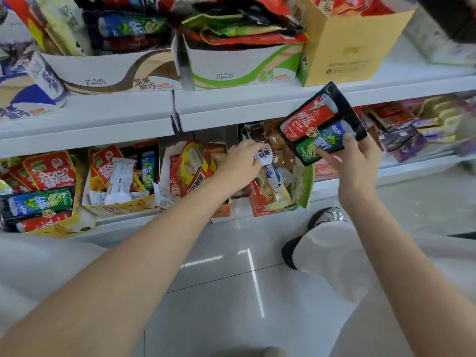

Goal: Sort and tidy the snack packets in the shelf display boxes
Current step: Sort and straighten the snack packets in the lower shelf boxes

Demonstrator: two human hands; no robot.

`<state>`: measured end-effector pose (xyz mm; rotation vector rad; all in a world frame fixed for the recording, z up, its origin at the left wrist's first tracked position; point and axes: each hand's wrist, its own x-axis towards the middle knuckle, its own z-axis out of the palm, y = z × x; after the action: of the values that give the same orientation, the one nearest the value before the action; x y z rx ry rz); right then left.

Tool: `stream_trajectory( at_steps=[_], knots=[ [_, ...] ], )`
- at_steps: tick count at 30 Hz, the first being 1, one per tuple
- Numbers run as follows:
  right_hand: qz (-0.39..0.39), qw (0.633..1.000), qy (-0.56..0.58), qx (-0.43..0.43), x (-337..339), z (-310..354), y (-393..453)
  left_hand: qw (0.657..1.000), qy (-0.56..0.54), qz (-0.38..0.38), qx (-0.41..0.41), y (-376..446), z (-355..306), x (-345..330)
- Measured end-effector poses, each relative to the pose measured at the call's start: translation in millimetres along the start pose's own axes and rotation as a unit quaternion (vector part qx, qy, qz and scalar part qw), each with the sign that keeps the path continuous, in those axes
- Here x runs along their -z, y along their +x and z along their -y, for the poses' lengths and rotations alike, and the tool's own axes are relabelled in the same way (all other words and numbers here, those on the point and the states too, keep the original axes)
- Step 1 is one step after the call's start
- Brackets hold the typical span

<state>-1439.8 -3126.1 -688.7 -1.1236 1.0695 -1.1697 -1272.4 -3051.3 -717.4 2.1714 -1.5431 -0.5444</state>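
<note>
White shop shelves (103, 109) filled the frame, crammed with display boxes (273, 202) of snacks. Left hand (240, 163) was down in a lower-shelf box mid-frame, pinching a small white-and-blue packet (264, 153). Right hand (356, 161) gripped a black packet (322, 124) with red and green cans on it, right of centre.

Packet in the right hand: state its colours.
Black packet printed with red and green-blue cans; head view.
</note>
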Motion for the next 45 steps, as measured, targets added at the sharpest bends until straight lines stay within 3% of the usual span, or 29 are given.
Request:
stream_trajectory(
  at_steps=[4, 7, 12, 19, 27, 29, 35, 41, 45],
  knots=[
    [0.008, 0.999, 0.029, 0.022, -1.0, -5.5, 5.2, 0.985, 0.139, 0.102, 0.015, 21.5, -6.4, -14.5],
    [0.009, 1.0, 0.015, 0.023, -1.6, -11.3, 10.1, 0.979, 0.185, 0.075, 0.029, 15.1, -6.7, -24.7],
    [0.016, 0.993, -0.107, 0.049, -1.9, -28.2, 12.3, 0.989, 0.15, 0.007, 0.008, -13.8, 4.3, -34.2],
    [0.038, 0.969, -0.209, 0.126, -4.9, -30.9, 8.6, 0.992, 0.122, 0.015, -0.026, -28.7, 8.9, -27.2],
    [0.098, 0.908, -0.329, 0.242, -31.4, -22.3, 0.7, 0.993, 0.116, 0.001, -0.037, -51.3, 16.5, -28.8],
    [0.085, 0.91, -0.329, 0.239, -29.4, -19.7, 2.2, 0.993, 0.113, -0.003, -0.041, -52.4, 15.3, -27.5],
    [-0.048, 0.942, -0.281, 0.179, 0.2, -23.0, 18.7, 0.993, 0.096, -0.025, -0.064, -8.6, -4.2, -17.0],
    [-0.068, 0.952, -0.269, 0.131, 19.4, -30.5, 29.2, 0.967, 0.232, 0.075, -0.076, 44.9, -23.4, -27.9],
    [-0.071, 0.957, -0.247, 0.131, 18.7, -32.4, 31.4, 0.97, 0.225, 0.084, -0.035, 57.9, -27.7, -32.8]
  ],
)
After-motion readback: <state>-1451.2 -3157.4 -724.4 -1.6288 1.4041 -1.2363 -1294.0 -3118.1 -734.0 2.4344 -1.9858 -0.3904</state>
